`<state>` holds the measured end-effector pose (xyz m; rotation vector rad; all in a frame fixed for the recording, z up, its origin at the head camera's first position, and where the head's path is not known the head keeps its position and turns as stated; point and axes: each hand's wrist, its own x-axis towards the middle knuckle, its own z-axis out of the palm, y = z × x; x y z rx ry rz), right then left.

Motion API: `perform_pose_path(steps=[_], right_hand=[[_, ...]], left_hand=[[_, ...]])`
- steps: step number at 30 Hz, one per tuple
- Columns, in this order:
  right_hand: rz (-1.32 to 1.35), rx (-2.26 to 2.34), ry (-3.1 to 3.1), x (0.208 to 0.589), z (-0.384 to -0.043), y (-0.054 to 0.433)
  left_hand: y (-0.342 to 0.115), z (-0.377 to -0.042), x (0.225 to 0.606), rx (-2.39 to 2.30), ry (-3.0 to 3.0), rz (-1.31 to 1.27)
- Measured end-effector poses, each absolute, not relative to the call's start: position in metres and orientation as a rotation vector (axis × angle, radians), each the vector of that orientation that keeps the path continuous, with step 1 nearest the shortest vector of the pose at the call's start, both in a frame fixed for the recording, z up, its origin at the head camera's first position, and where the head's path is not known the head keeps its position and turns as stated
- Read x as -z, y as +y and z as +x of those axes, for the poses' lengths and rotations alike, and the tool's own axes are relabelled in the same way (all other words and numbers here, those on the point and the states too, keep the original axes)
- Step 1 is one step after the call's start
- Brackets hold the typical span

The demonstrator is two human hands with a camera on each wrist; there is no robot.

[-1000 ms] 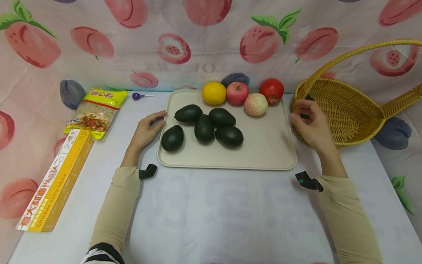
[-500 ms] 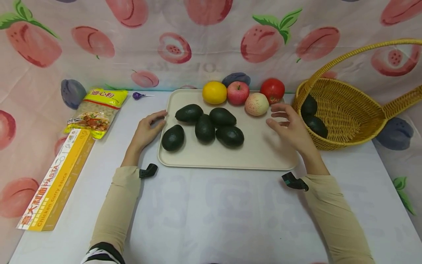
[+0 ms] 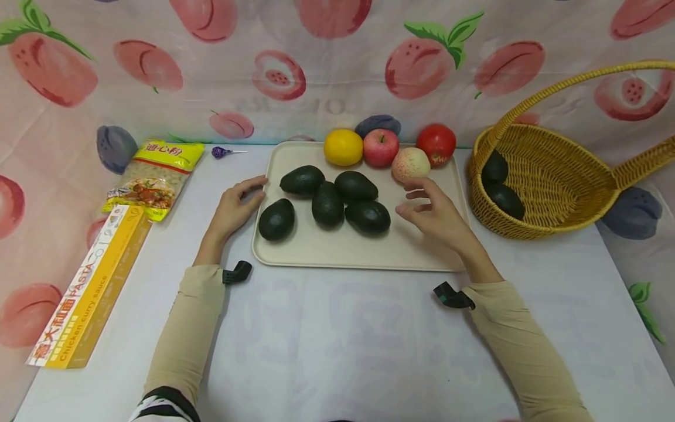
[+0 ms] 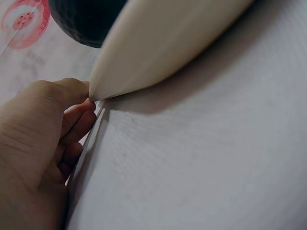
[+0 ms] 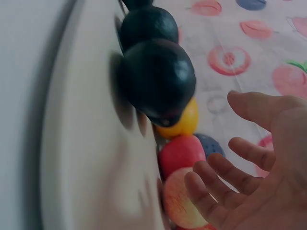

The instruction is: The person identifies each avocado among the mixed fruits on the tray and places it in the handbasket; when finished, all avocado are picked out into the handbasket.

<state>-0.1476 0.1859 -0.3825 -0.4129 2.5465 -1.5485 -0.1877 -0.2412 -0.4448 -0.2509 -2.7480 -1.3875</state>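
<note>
Several dark green avocados [image 3: 327,206] lie on the left and middle of a cream tray [image 3: 337,259]. My right hand [image 3: 435,214] is over the tray's right part, fingers spread and holding nothing. It is just right of the nearest avocado [image 3: 367,218], also seen as a dark avocado [image 5: 158,79] in the right wrist view. My left hand [image 3: 235,208] stays at the tray's left edge. In the left wrist view, the thumb of the left hand [image 4: 38,129] touches the tray rim [image 4: 108,79]. Two avocados [image 3: 504,201] lie inside the wicker basket [image 3: 559,176] at the right.
Along the tray's back are a lemon [image 3: 343,147], an apple [image 3: 381,147], a peach [image 3: 410,164] and a red round fruit [image 3: 436,144]. A yellow pasta bag [image 3: 155,179], a lollipop [image 3: 220,153] and a long pasta box [image 3: 89,287] lie left. The basket handle [image 3: 575,79] arches high.
My right hand has let go of an avocado in the basket and moved left over the tray, toward the other avocados. The left hand has not visibly moved.
</note>
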Motion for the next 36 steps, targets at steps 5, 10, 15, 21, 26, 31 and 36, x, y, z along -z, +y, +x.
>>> perform_pose_path(steps=[5,10,15,21,26,31,36], right_hand=[[-0.482,1.535,2.496,0.388,-0.146,0.175],[-0.515,1.517,2.48,0.393,-0.145,0.166],[-0.547,1.467,2.49,0.398,-0.142,0.159],[-0.516,1.346,2.521,0.4,-0.136,0.15],[-0.517,1.326,2.553,0.402,-0.136,0.146],[-0.574,1.316,2.589,0.403,-0.135,0.145],[-0.668,1.305,2.646,0.403,-0.134,0.146]], left_hand=[[-0.241,-0.188,0.445,1.384,-2.751,-0.255],[-0.242,-0.188,0.445,1.396,-2.751,-0.247],[-0.242,-0.188,0.445,1.404,-2.748,-0.244],[-0.242,-0.188,0.446,1.407,-2.744,-0.247],[-0.242,-0.188,0.446,1.407,-2.744,-0.24],[-0.241,-0.187,0.445,1.411,-2.744,-0.242],[-0.241,-0.189,0.445,1.363,-2.761,-0.231]])
